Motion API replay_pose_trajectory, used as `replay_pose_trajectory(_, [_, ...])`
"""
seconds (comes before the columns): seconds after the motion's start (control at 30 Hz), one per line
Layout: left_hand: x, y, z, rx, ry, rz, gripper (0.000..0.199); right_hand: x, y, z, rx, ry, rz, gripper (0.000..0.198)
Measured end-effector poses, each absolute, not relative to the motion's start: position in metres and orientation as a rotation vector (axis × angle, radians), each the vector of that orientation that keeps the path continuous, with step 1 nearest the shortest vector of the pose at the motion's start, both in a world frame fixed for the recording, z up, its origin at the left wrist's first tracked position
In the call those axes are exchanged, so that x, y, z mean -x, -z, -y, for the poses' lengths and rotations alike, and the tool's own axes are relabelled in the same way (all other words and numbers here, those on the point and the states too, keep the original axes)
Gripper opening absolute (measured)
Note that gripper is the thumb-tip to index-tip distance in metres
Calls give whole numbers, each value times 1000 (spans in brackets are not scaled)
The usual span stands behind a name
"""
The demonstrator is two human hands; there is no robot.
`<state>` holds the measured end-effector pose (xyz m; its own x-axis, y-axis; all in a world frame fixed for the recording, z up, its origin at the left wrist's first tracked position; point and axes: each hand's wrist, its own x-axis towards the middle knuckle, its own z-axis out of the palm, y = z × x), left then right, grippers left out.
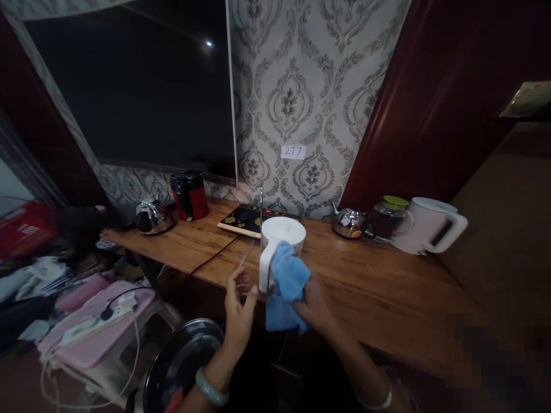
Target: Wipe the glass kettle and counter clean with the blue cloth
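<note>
A blue cloth (289,275) is bunched in my right hand (316,304), with a loose fold hanging below it. It lies against or just in front of a pitcher with a white lid (284,229) and a white handle, at the front edge of the wooden table. Much of the pitcher's body is hidden behind the cloth. My left hand (240,310) is just left of the handle, its fingers bent and its thumb apart, apparently holding nothing. A thin pale streak rises from its fingertips; I cannot make out what it is.
Behind the pitcher is a black induction cooktop (241,218). At left stand a steel kettle (154,217) and a red-black kettle (189,196); at right, a small steel teapot (348,222), a glass pot (387,218) and a white kettle (426,225). A dark basin (157,358) sits below.
</note>
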<state>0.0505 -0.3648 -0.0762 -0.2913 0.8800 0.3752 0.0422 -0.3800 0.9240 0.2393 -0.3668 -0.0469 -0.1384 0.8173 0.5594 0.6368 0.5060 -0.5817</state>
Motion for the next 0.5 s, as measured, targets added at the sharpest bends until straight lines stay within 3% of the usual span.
replay_pose_trajectory(0.1, [-55, 81, 382, -1327, -1593, -1064, 55, -243, 61, 389, 1161, -300, 1782, 55])
replay_pose_trajectory(0.23, [-64, 83, 415, -1449, -1460, -852, 83, -219, 53, 420, 987, -363, 1851, 69])
replay_pose_trajectory(0.33, [-58, 77, 421, -1364, -1602, -1011, 74, -200, 44, 427, 883, -566, 1938, 73])
replay_pose_trajectory(0.4, [-46, 68, 411, -1228, -1675, -1126, 60, -195, 43, 418, 887, -754, 1822, 64])
replay_pose_trajectory(0.5, [-22, 52, 381, -1105, -1825, -1219, 53, -194, 52, 390, 1017, -868, 1472, 35])
